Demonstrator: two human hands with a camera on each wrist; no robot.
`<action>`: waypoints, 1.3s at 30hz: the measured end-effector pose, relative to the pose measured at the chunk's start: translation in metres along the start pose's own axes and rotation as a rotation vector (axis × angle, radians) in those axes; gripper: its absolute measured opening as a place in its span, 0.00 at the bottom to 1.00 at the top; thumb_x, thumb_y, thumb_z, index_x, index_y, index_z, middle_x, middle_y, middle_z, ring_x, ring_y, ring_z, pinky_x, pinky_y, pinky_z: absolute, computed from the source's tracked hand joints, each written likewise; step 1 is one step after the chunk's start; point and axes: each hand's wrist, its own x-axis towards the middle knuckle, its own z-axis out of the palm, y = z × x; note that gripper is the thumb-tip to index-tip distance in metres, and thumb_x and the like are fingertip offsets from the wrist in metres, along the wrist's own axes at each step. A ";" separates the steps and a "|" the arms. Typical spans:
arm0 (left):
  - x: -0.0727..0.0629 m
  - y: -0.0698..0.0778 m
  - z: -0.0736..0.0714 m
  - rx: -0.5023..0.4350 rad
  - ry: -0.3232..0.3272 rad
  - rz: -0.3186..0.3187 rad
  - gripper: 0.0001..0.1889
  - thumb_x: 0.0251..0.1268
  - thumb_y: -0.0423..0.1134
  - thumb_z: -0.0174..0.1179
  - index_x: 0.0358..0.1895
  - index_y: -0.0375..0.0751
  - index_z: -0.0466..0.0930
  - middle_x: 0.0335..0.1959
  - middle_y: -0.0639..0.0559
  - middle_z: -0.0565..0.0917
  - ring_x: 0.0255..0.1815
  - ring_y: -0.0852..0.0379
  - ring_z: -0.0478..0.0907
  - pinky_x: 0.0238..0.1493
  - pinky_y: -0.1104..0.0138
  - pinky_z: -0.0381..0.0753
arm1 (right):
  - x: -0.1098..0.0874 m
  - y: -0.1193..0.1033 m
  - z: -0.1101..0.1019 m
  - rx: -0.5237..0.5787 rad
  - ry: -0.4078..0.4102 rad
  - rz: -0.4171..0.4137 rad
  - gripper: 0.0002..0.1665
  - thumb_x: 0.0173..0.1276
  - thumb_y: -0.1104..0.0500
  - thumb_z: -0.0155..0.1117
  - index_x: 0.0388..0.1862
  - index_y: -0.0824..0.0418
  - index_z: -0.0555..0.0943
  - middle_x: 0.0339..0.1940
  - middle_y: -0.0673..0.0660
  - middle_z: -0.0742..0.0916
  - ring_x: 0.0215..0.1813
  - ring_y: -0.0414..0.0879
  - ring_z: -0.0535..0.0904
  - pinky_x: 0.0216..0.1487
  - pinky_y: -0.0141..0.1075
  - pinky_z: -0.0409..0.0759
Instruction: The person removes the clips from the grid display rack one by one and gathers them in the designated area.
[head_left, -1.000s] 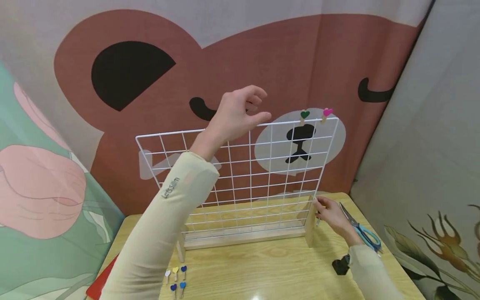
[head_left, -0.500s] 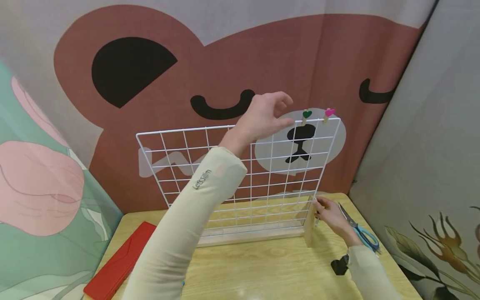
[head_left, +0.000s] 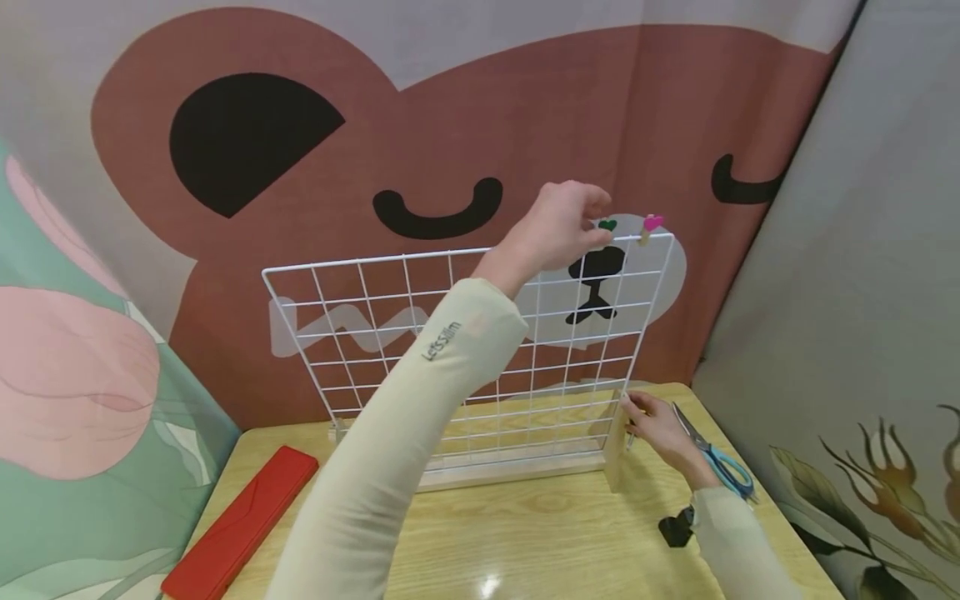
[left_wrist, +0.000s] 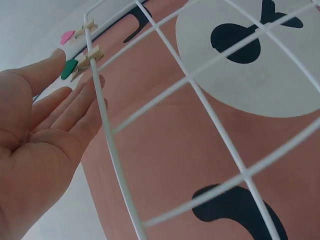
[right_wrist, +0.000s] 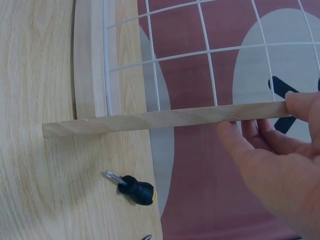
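Observation:
A white wire grid stands upright in a wooden stand with a light wood base bar. Two small wooden clothespins are clipped along its top wire, one with a green heart, the other with a pink heart. My left hand is raised at the top wire by the green-heart clothespin; its thumb and fingers are spread around it, with a gap showing in the left wrist view. Low on the right, my right hand holds the stand's wooden side post at its upper end, thumb on the tip, fingers along its outer side.
Right of the stand lie blue-handled scissors and a small black object. A stubby black screwdriver is beside the post. On the table's left is a red case. A bear-print curtain hangs behind.
My left hand has moved right along the top wire up to the green-heart clothespin. The forearm now covers the heart clothespins that lay on the table. My right hand stays on the post.

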 end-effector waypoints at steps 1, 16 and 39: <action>0.001 0.001 0.001 0.008 -0.007 0.008 0.25 0.67 0.40 0.60 0.66 0.40 0.71 0.59 0.51 0.78 0.55 0.62 0.76 0.51 0.76 0.74 | 0.000 0.000 0.001 -0.005 0.000 -0.001 0.34 0.80 0.53 0.42 0.71 0.79 0.53 0.68 0.78 0.62 0.69 0.69 0.60 0.62 0.50 0.69; 0.000 -0.004 0.003 -0.035 0.054 -0.021 0.14 0.70 0.41 0.57 0.54 0.39 0.79 0.43 0.53 0.83 0.38 0.64 0.79 0.41 0.76 0.76 | -0.001 -0.002 0.007 -0.015 -0.003 -0.011 0.33 0.80 0.53 0.42 0.70 0.79 0.55 0.67 0.78 0.64 0.69 0.70 0.60 0.61 0.52 0.70; -0.005 -0.001 0.004 -0.006 0.095 -0.031 0.08 0.70 0.38 0.57 0.40 0.39 0.84 0.36 0.54 0.82 0.34 0.60 0.75 0.34 0.73 0.73 | -0.001 -0.005 0.011 -0.031 -0.009 0.009 0.34 0.80 0.53 0.43 0.71 0.78 0.53 0.67 0.77 0.64 0.68 0.69 0.62 0.61 0.50 0.71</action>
